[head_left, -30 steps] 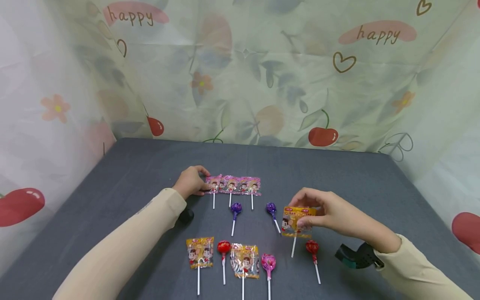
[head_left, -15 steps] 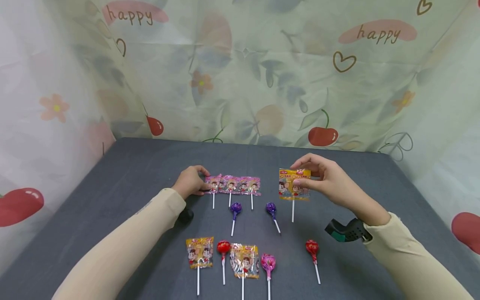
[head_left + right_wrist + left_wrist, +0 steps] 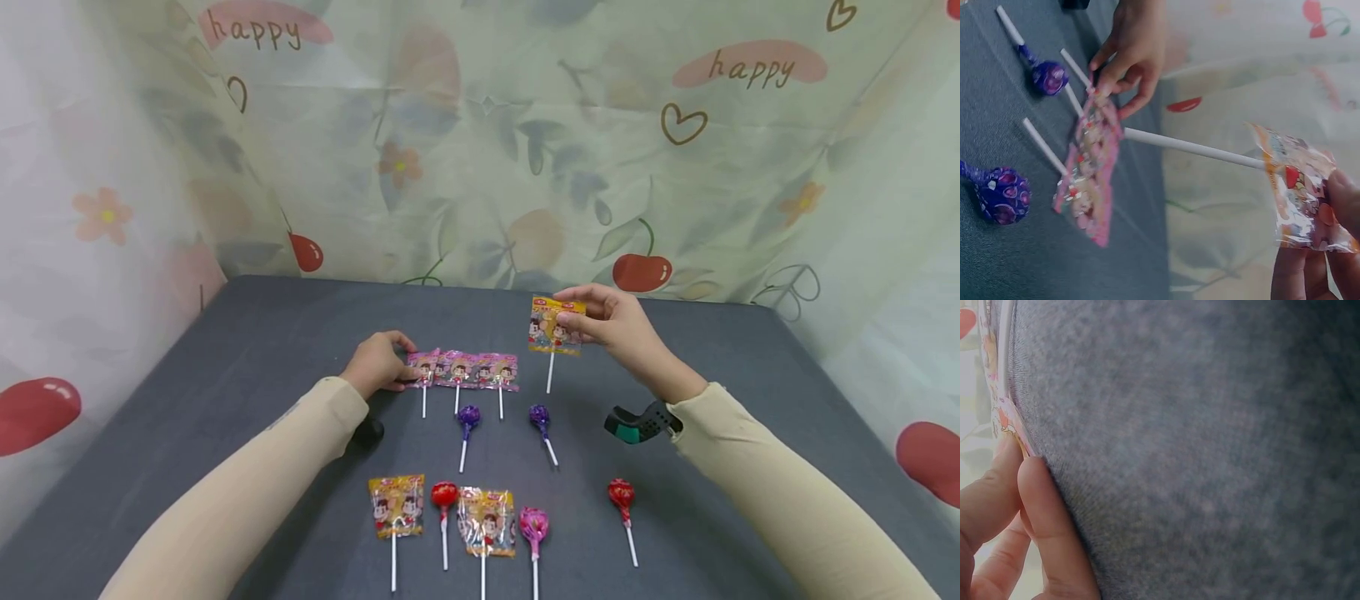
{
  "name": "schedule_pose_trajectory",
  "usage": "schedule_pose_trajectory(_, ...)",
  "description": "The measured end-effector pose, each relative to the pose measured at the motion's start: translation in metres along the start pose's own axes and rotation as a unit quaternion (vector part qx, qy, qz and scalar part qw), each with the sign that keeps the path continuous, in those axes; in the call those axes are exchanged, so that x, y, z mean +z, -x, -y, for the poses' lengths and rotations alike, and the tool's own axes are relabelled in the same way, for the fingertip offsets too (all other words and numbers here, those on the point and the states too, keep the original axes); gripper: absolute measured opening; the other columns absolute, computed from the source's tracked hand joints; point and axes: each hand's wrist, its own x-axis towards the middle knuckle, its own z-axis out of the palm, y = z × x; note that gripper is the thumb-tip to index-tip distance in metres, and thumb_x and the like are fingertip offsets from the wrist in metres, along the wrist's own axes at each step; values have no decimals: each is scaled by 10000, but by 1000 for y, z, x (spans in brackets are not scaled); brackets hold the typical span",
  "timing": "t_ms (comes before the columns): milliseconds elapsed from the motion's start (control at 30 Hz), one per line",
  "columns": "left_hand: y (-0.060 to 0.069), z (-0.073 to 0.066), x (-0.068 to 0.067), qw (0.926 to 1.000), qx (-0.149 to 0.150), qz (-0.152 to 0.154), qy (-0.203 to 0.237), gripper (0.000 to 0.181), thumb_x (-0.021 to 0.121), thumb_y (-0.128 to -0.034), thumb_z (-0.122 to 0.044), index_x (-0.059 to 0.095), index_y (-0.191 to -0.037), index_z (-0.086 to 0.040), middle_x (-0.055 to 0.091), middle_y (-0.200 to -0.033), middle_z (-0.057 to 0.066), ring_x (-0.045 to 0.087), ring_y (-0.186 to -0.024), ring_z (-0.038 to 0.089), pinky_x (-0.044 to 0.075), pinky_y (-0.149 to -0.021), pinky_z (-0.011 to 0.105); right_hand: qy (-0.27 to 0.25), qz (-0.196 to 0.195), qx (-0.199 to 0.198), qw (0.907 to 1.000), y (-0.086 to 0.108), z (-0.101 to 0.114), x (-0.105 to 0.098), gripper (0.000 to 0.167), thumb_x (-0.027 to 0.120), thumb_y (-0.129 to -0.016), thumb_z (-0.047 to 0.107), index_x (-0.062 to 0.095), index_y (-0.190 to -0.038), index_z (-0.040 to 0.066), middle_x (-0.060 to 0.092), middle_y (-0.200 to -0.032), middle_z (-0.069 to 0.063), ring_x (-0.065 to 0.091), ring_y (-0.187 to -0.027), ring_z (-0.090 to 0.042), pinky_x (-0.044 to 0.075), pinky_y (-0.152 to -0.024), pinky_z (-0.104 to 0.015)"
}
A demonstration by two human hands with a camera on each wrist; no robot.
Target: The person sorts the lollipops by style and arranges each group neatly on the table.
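My right hand pinches an orange-wrapped lollipop by its flat packet, lifted above the far part of the table, white stick pointing down. In the right wrist view the same orange packet shows between thumb and fingers. My left hand pinches the left edge of the leftmost pink-wrapped lollipop. Two more pink lollipops, a middle one and a right one, lie beside it in a row. In the left wrist view the fingertips grip a pink wrapper corner.
Two purple lollipops, left and right, lie below the pink row. Nearer are two orange packets, a red lollipop, a pink round one and another red one. A printed cloth hangs behind the dark table.
My right hand has carried the orange lollipop away from the near row, toward the back and slightly left, to beyond the pink row's right end. The left hand stays in place.
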Motion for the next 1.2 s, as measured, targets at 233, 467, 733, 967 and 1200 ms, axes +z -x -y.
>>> schedule_pose_trajectory(233, 1, 0, 1, 10000, -15, -7, 13, 410, 756, -840, -102, 589, -1215, -95, 513, -1125, 192, 529, -556, 115, 534, -525, 217, -312, -68, 540, 9980, -25, -19, 13, 399, 686, -908, 237, 598, -1259, 69, 706, -1020, -32, 643, -803, -96, 564, -710, -234)
schedule_pose_trajectory(467, 2, 1, 0, 9999, 8, 53, 87, 402, 747, -848, -94, 586, -1217, -95, 501, -1159, 195, 524, -575, 122, 533, -529, 218, 177, -155, 1066, 9940, -43, -46, 23, 384, 692, -904, 226, 622, -1242, 58, 713, -1081, -116, 614, -754, -88, 543, -684, -257)
schedule_pose_trajectory(733, 2, -1, 0, 10000, -37, 62, 68, 399, 738, -856, -101, 584, -1224, -104, 504, -1069, 169, 523, -593, 128, 521, -516, 204, 392, 99, 1512, 9877, -47, -69, 24, 378, 688, -911, 198, 623, -1249, 43, 718, -902, -4, 560, -686, -94, 520, -648, -263)
schedule_pose_trajectory(967, 2, -2, -1, 9999, -99, 26, 29, 396, 735, -860, -117, 584, -1226, -113, 509, -1075, 163, 523, -615, 136, 520, -522, 200, 384, 352, 1711, 9839, -47, -77, 24, 365, 655, -933, 190, 614, -1257, 29, 702, -876, 10, 563, -728, -107, 522, -651, -236)
schedule_pose_trajectory(1200, 2, -2, -1, 9999, -127, 8, 18, 399, 741, -855, -114, 582, -1221, -114, 509, -1087, 167, 522, -599, 130, 521, -522, 203, 743, 595, 1728, 9803, -46, -81, 26, 334, 641, -940, 182, 630, -1233, 22, 709, -1034, -89, 578, -798, -123, 544, -719, -249)
